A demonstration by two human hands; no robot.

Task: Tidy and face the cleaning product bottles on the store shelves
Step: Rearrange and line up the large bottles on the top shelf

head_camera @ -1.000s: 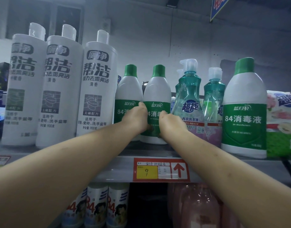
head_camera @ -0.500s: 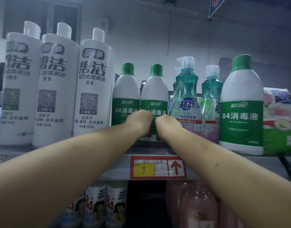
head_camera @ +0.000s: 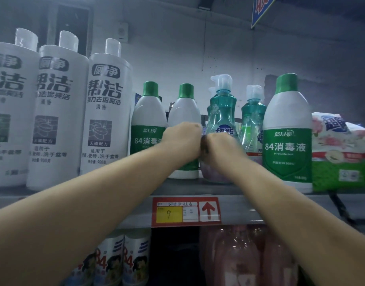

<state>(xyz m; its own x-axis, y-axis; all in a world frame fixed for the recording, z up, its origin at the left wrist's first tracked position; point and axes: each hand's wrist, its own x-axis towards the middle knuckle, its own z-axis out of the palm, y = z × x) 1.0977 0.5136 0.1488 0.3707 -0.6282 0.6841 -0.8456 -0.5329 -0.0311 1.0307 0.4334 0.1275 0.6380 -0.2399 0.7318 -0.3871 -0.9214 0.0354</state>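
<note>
— At twelve o'clock on the shelf [head_camera: 235,207], what do the labels read?
— "84消毒液" on the green-capped bottle [head_camera: 183,112]; "超能" on the teal pump bottle [head_camera: 220,118] at its three o'clock.
— And the hands?
— Left hand [head_camera: 182,141] curled around the green-capped bottle; right hand [head_camera: 220,149] closed around the pump bottle's lower body, knuckles touching.
— The tag?
— Price tag [head_camera: 185,211] at six o'clock reads "9", red arrow up.

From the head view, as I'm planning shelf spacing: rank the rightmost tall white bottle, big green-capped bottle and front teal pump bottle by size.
1. Tall white bottle
2. Big green-capped bottle, though nearer the camera
3. Teal pump bottle
</note>
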